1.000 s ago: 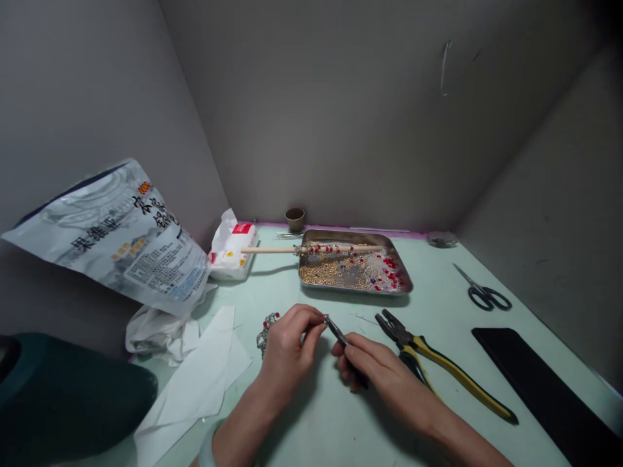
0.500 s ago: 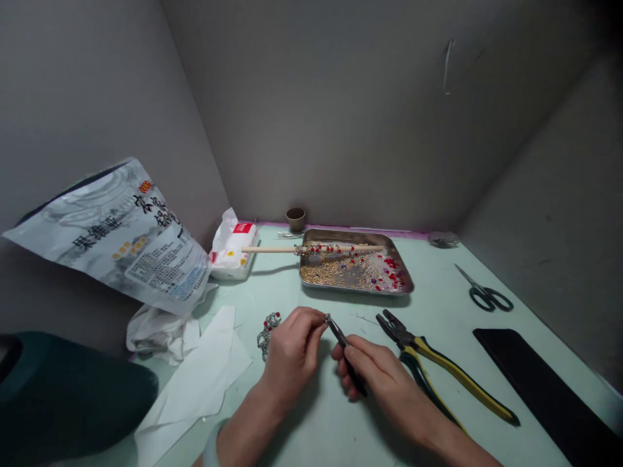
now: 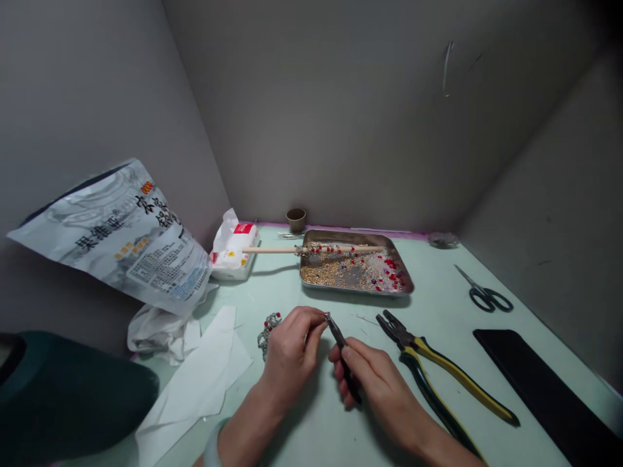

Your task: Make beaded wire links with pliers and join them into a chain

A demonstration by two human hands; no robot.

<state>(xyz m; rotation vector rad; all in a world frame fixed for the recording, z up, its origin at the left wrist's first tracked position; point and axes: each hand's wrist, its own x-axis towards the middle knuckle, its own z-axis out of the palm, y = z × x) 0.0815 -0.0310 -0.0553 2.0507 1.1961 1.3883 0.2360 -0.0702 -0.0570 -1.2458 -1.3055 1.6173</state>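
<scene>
My left hand (image 3: pixel 293 347) is closed in a pinch, with a tiny red bead and some silver-looking metal just showing at its fingertips. My right hand (image 3: pixel 377 379) wraps round slim pliers (image 3: pixel 337 333) with dark handles, whose tips meet the bead at the left fingertips. Left of my left hand lies a bundled silver chain (image 3: pixel 265 337) with red beads, partly hidden by the hand; whether it joins the pinched piece cannot be seen. Larger pliers (image 3: pixel 413 344) with yellow and dark green handles rest to the right of my right hand.
Behind the hands stands a metal tray (image 3: pixel 357 293) of gold, clear and red beads, with a beaded wooden stick (image 3: pixel 272 250) across it. Scissors (image 3: pixel 487 297) and a black strip (image 3: pixel 540 389) lie right. Tissues (image 3: pixel 233 253), a pouch (image 3: pixel 141 240) and a small cup (image 3: pixel 296 219) stand left and back.
My right hand and the slim pliers have shifted slightly, the handles swinging a little down and left. My left hand stays almost still.
</scene>
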